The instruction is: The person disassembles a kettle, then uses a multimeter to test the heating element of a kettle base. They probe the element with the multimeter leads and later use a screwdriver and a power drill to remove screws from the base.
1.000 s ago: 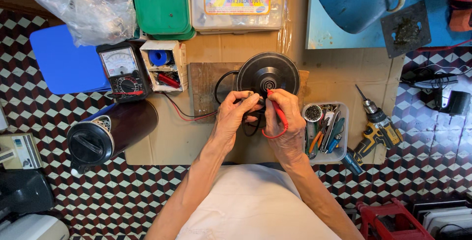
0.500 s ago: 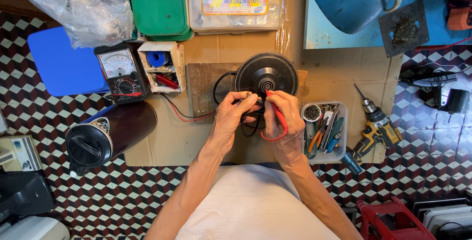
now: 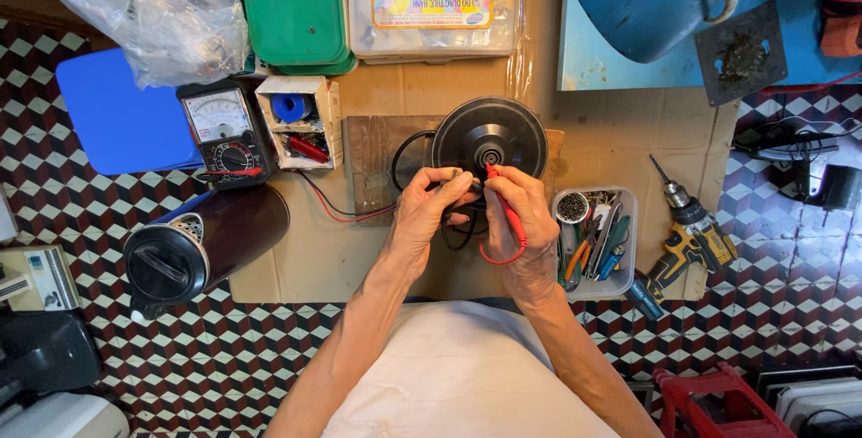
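Observation:
A round black kettle base point(image 3: 489, 135) lies on a wooden board point(image 3: 373, 160) atop cardboard point(image 3: 314, 249). My right hand point(image 3: 521, 223) grips a red test probe point(image 3: 505, 209), its tip touching the base near the centre. My left hand point(image 3: 431, 214) pinches a dark probe or plug end point(image 3: 455, 178) by the base's front edge. Red and black leads point(image 3: 346, 214) run left to an analog multimeter point(image 3: 223, 128). The base's black cord point(image 3: 404, 146) loops beside my hands.
A dark kettle point(image 3: 202, 240) lies on its side at left. A small parts box point(image 3: 296, 124) sits by the meter. A clear tray of hand tools point(image 3: 597, 245) and a yellow cordless drill point(image 3: 687, 236) lie at right. Green trays point(image 3: 292, 7) and a plastic case point(image 3: 431, 3) stand behind.
Both hands stay at the base's front edge; the fingers shifted slightly around the probes. The view has drifted a little.

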